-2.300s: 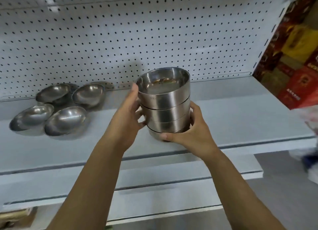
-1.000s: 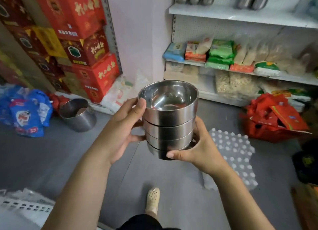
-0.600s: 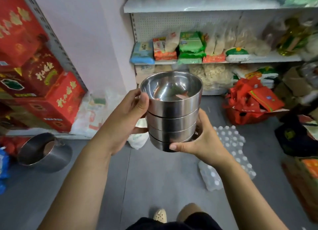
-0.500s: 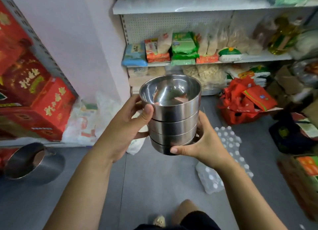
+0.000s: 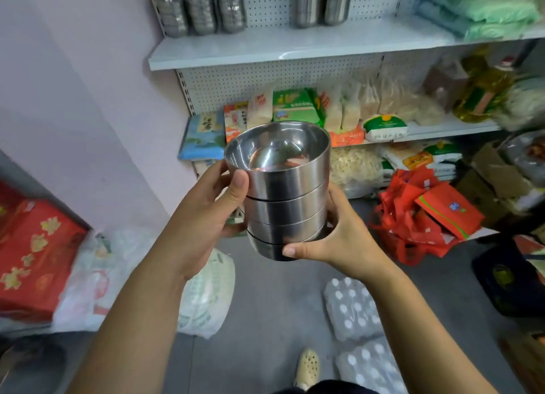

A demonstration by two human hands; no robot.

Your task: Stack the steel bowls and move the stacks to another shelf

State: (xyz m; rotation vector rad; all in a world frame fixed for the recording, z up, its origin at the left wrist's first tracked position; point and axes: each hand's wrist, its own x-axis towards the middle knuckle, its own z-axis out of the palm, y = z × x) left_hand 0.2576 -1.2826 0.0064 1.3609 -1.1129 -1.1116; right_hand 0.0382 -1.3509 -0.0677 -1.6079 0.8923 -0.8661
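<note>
Stack of 4 steel bowls (image 5: 284,205), clasped by L grip (image 5: 203,211) + R grip (image 5: 342,240), 3 shelved stacks (image 5: 202,15)

No text readable, print on shelf packets (image 5: 290,106) and red box (image 5: 35,246) blurred (characters indistinct)

Head-worn camera looks forward and down, facing the shelves (image 5: 265,50).

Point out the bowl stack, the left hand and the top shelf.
bowl stack (image 5: 286,208), head view, second bowl's wall.
left hand (image 5: 200,219), head view, back of hand.
top shelf (image 5: 265,47), head view, bare board surface.
</note>
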